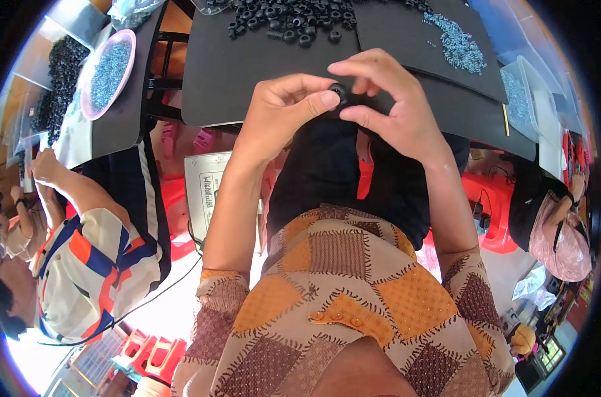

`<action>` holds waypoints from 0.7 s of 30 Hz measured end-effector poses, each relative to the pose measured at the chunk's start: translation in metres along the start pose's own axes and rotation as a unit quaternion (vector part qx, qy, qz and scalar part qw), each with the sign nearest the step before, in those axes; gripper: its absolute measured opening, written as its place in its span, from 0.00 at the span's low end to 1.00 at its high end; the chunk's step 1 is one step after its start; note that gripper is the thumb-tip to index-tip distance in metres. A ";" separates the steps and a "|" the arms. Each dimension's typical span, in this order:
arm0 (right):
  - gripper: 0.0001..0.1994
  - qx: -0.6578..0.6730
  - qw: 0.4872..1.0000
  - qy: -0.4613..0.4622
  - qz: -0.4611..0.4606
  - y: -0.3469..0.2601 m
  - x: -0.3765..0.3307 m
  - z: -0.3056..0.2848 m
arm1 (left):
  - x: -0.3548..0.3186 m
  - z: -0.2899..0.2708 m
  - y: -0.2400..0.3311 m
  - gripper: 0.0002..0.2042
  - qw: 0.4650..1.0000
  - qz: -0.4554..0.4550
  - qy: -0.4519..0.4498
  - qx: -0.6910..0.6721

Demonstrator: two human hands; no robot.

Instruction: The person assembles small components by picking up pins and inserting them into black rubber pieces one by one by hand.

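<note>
- A workshop for handwork on small parts, judging by the loose stock spread about.
- Black round parts (290,16) lie heaped on the dark table (247,86), with a scatter of tiny blue-grey pieces (460,45) farther right.
- More pieces fill a pink-rimmed bowl (133,53) and a clear plastic bin (545,106); another black heap (64,63) lies at the left.
- The wearer's left fingers (328,99) pinch a single black part (339,91).
- Other people are nearby: one in a patterned shirt (92,271) at left, one in pink (558,238) at right.
- Red plastic stools (165,357) stand on the floor.
</note>
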State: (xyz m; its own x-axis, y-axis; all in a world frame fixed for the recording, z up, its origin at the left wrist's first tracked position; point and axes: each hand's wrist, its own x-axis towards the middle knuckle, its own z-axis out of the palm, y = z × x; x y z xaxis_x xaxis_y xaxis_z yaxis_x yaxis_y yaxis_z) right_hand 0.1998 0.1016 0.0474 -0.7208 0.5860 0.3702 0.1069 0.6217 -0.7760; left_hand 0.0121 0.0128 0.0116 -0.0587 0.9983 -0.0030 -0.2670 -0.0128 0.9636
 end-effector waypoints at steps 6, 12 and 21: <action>0.17 0.003 0.999 -0.021 -0.042 0.007 -0.005 0.005 | -0.003 -0.006 -0.006 0.10 0.996 -0.045 -0.059 -0.057; 0.17 0.002 0.999 -0.007 -0.052 -0.004 -0.011 0.006 | -0.007 -0.003 -0.004 0.08 0.997 -0.027 -0.056 -0.053; 0.14 -0.008 0.996 0.022 -0.083 0.002 -0.009 0.012 | -0.005 -0.009 -0.002 0.10 0.993 -0.076 -0.064 -0.056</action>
State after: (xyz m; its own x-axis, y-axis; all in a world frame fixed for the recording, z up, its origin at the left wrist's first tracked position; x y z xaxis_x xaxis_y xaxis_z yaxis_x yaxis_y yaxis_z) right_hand 0.1981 0.0914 0.0366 -0.6984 0.4962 0.5157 -0.0012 0.7198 -0.6942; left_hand 0.0041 0.0073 0.0073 0.1120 0.9881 -0.1055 -0.3685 0.1399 0.9190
